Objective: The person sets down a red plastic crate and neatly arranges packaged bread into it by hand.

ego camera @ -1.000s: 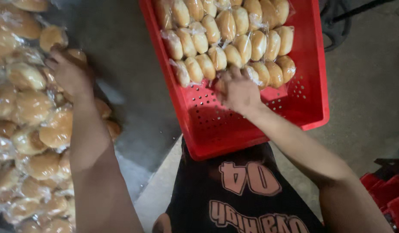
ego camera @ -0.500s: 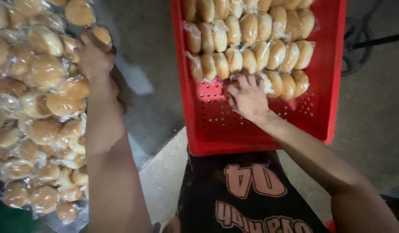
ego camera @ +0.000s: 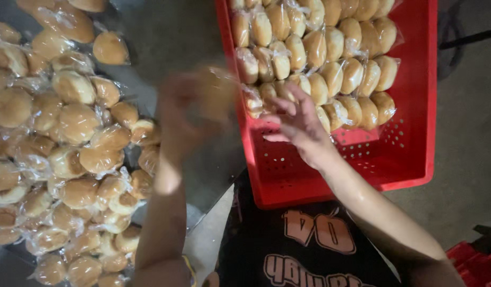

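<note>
A red plastic crate (ego camera: 410,159) lies in front of me, its far part filled with rows of plastic-wrapped buns (ego camera: 330,58). My right hand (ego camera: 298,127) rests over the crate's near row with its fingers spread, touching the front buns and holding nothing. My left hand (ego camera: 189,109) is blurred by motion between the pile and the crate's left wall. It seems closed around a wrapped bun (ego camera: 216,87). A big loose pile of wrapped buns (ego camera: 70,159) covers the surface to my left.
The crate's near part shows its perforated red floor (ego camera: 309,165). A grey surface (ego camera: 171,37) lies between pile and crate. Grey concrete floor (ego camera: 468,159) is on the right, and another red crate corner (ego camera: 479,260) sits at the bottom right.
My left hand left the bun pile and swung right toward the crate, apparently with a bun. My right hand stayed at the front row of buns with its fingers spread.
</note>
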